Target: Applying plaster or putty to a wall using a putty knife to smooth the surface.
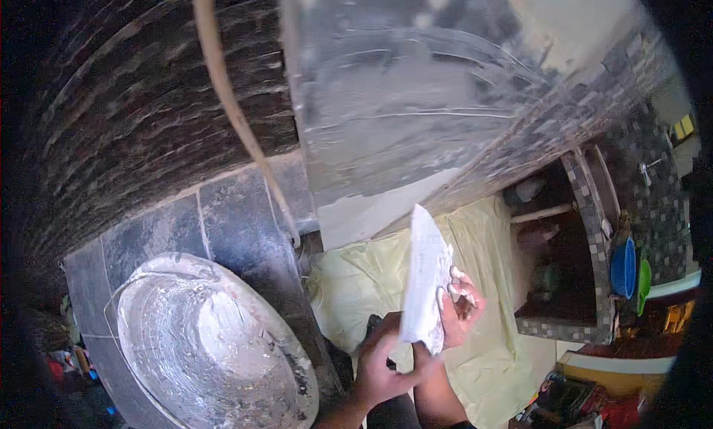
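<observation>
A plastering trowel [423,280], its long blade coated in white plaster, stands nearly upright in front of me. My right hand [462,314] is closed on it from the right side, its fingers curled and smeared with white plaster. My left hand [379,366] lies at the lower end of the trowel and across my right wrist. One of its digits stretches over the wrist; the others are blurred or hidden, so its grip is unclear. To the left, a large round bucket [152,355] is caked with plaster and has a white mass inside.
The bucket stands on dark tiles [234,213] beside a rough dark wall [156,102]. A wooden pole [230,106] leans there. Ahead is a partly plastered wall panel [401,80]. A pale yellow sheet [475,243] covers the floor. At right are a tiled counter opening [594,243] and a blue basin [624,268].
</observation>
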Available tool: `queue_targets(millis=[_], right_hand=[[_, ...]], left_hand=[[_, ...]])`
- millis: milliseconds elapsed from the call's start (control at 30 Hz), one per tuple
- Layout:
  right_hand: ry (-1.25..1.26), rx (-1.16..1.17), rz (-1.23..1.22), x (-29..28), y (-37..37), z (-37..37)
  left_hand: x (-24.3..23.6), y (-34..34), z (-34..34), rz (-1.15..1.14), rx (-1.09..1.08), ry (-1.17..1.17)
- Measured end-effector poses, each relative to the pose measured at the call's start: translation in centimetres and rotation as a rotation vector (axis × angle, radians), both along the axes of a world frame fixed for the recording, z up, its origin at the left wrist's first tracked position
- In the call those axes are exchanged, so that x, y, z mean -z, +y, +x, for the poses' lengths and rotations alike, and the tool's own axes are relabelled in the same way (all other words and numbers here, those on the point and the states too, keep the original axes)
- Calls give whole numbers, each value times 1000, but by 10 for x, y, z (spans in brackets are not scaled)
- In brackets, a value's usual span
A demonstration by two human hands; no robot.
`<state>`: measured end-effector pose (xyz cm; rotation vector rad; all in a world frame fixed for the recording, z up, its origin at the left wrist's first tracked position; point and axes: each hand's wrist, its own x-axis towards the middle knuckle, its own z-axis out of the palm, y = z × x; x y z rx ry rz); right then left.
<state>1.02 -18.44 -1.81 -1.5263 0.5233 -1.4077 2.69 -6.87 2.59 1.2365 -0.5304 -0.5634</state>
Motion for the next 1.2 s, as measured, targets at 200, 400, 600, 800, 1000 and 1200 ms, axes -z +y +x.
queue_targets(millis=[200, 400, 600, 800, 1000, 1200], right_hand=[[313, 111, -465, -5, -31, -11], [-133, -363, 729, -18, -55, -28], [122, -691, 702, -32, -72, -26], [546, -619, 253, -73, -90, 5], [313, -668, 56, -114, -103, 76], [240, -725, 20, -125, -89, 104]], left_hand=[[-9, -22, 6, 255, -240, -133], [-8, -34, 12, 283, -312, -100], [23, -31, 14, 451, -207, -168], [52, -36, 29, 275, -293, 51], [60, -42, 35, 115, -418, 215], [62, -43, 37, 53, -442, 256]])
